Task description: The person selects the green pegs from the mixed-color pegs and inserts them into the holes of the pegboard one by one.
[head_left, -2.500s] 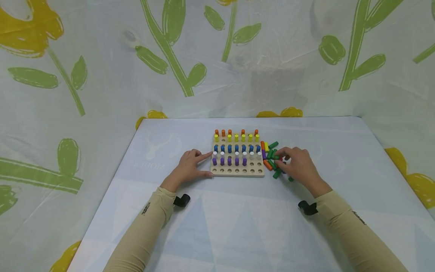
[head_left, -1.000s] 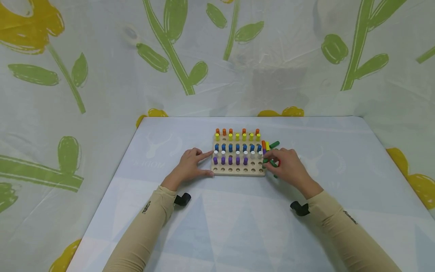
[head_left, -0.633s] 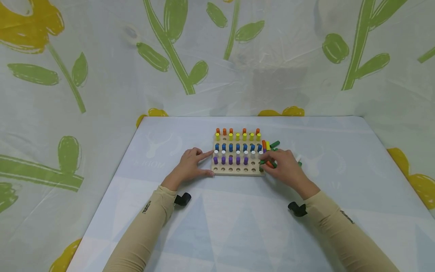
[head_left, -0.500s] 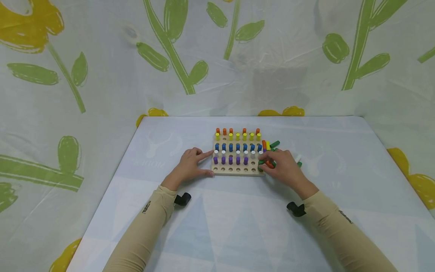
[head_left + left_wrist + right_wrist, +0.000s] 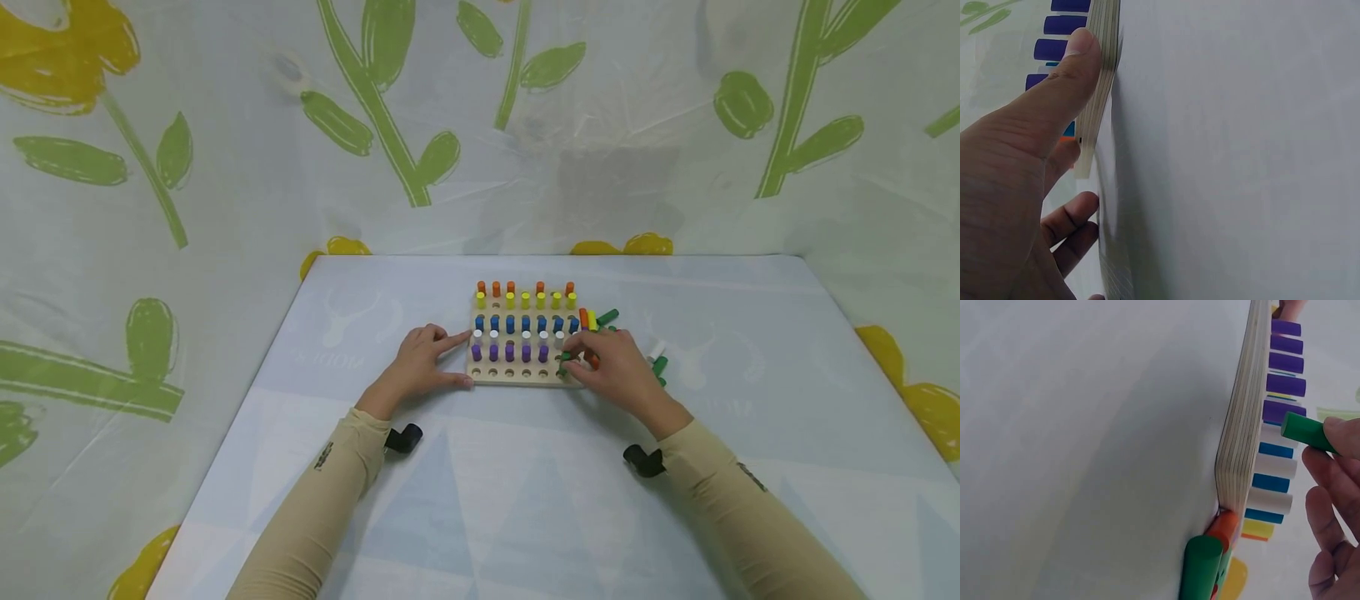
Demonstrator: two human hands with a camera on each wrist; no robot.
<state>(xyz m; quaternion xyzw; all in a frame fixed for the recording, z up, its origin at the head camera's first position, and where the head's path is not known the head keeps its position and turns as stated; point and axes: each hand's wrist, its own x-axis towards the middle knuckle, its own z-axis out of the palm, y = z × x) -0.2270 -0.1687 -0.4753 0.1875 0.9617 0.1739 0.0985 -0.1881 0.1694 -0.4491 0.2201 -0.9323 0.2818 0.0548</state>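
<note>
A pale-blue tabletop (image 5: 487,454) spreads before a beige wooden pegboard (image 5: 525,383) holding orange, yellow, blue, white and purple cylindrical pegs (image 5: 510,325) (loose mixed-colour pegs (image 5: 592,320) lie beside its right edge). The left hand (image 5: 411,367), thumb and forefinger spread, touches its left side; the right hand (image 5: 618,371) pinches a green cylindrical peg (image 5: 1302,430) above its right front.

My board (image 5: 1244,425) shows layered wood along its edge; my green peg (image 5: 1304,430) looks smooth with a soft sheen. My sleeves (image 5: 300,508) look like matt cloth, the wall sheet (image 5: 240,167) like creased, faintly glossy plastic.
</note>
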